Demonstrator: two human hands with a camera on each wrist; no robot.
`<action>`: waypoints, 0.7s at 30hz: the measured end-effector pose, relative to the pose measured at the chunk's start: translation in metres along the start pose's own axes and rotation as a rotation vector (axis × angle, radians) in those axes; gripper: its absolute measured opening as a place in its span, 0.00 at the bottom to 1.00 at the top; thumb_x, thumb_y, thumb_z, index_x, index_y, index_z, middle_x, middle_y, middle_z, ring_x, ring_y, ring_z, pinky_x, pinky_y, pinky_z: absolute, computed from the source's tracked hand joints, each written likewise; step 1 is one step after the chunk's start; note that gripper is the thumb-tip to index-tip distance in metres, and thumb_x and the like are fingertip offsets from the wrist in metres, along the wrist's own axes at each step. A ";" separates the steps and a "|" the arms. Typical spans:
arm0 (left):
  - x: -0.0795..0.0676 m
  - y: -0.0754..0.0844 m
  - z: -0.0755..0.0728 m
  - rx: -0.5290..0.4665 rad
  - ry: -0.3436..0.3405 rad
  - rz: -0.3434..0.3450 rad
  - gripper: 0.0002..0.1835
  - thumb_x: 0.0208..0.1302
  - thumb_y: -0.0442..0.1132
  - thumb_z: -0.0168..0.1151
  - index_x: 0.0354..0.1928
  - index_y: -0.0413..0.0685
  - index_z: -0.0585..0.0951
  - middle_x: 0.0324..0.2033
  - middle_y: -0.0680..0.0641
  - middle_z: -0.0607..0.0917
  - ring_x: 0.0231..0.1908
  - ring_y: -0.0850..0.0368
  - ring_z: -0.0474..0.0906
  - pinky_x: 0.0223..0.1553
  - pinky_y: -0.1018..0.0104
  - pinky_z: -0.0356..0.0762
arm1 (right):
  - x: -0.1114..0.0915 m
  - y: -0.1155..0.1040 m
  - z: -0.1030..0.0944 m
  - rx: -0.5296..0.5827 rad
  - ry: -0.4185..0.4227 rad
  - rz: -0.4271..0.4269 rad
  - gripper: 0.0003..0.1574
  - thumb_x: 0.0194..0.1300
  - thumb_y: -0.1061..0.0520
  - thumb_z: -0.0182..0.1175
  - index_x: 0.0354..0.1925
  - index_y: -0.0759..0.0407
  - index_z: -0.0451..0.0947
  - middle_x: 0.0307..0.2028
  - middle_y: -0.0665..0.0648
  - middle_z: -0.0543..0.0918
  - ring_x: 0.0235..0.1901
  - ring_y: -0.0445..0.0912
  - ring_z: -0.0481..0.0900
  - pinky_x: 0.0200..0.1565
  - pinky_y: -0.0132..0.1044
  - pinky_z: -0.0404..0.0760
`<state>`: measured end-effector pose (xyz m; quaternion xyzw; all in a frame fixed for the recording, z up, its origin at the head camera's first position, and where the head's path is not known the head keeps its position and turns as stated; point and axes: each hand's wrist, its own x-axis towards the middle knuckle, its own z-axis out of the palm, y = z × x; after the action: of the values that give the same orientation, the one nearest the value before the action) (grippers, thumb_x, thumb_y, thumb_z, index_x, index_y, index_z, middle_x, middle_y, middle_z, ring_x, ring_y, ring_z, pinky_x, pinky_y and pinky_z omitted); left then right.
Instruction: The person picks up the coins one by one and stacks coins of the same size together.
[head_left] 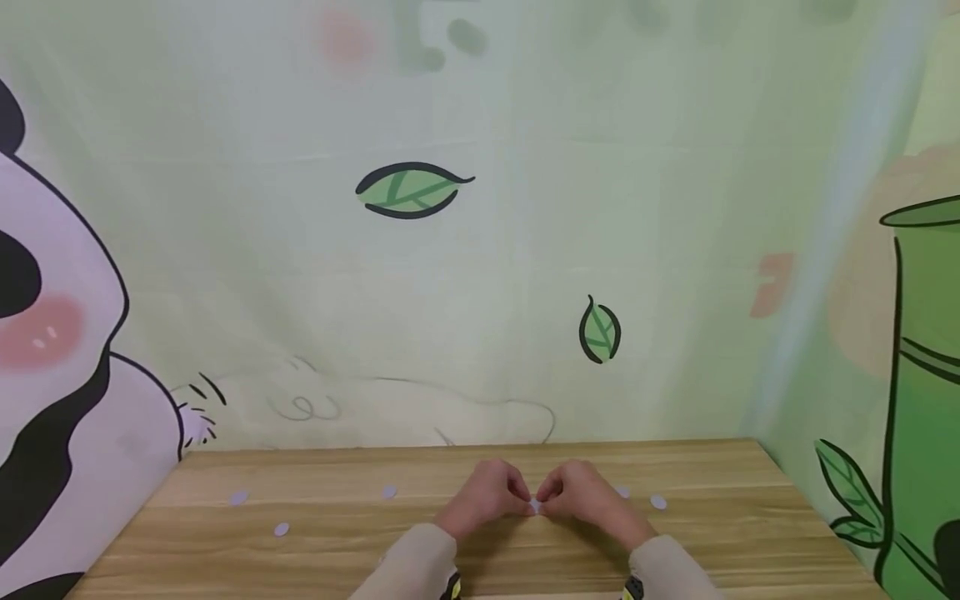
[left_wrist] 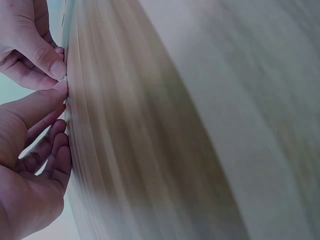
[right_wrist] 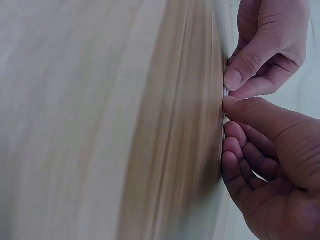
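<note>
A small pale round disc point(head_left: 535, 505) lies low over the wooden table point(head_left: 337, 550), mostly covered by fingertips. My left hand point(head_left: 491, 492) pinches its left side between thumb and forefinger, and my right hand point(head_left: 581, 493) pinches the right side. In the left wrist view the thumb tips of the left hand point(left_wrist: 35, 165) and the right hand point(left_wrist: 30, 45) nearly meet at the tabletop. Only a thin white edge point(right_wrist: 226, 92) of the disc shows between them in the right wrist view. The other fingers curl loosely beside the wood.
More pale discs lie on the table: one at far left point(head_left: 238, 498), another nearer the front point(head_left: 281, 529), one left of the hands point(head_left: 389, 492), and two at right, including a disc point(head_left: 658, 502) beyond the right wrist. A printed cloth point(head_left: 487, 275) hangs behind the table.
</note>
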<state>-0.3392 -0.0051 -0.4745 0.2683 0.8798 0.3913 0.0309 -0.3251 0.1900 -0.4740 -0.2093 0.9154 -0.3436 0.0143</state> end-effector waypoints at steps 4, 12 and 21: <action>-0.002 -0.003 -0.004 0.011 0.001 -0.006 0.07 0.50 0.34 0.81 0.26 0.42 0.88 0.22 0.53 0.87 0.28 0.69 0.75 0.34 0.72 0.75 | 0.005 -0.002 0.003 -0.005 -0.011 0.001 0.04 0.54 0.64 0.75 0.31 0.58 0.89 0.27 0.48 0.87 0.29 0.38 0.76 0.33 0.31 0.77; -0.005 -0.012 -0.009 0.030 0.013 -0.006 0.07 0.50 0.35 0.81 0.25 0.45 0.89 0.23 0.54 0.87 0.30 0.69 0.76 0.34 0.72 0.76 | 0.009 -0.009 0.007 0.036 -0.018 0.000 0.05 0.54 0.66 0.75 0.31 0.62 0.88 0.27 0.51 0.87 0.28 0.38 0.78 0.32 0.30 0.79; -0.012 -0.014 -0.016 -0.004 0.024 -0.013 0.06 0.50 0.33 0.81 0.26 0.42 0.89 0.23 0.51 0.88 0.29 0.69 0.76 0.31 0.73 0.75 | 0.013 -0.017 0.014 0.019 -0.019 -0.024 0.04 0.54 0.67 0.74 0.31 0.63 0.88 0.27 0.51 0.87 0.27 0.39 0.77 0.32 0.30 0.78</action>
<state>-0.3399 -0.0294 -0.4753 0.2580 0.8809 0.3962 0.0234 -0.3277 0.1648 -0.4718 -0.2232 0.9093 -0.3505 0.0209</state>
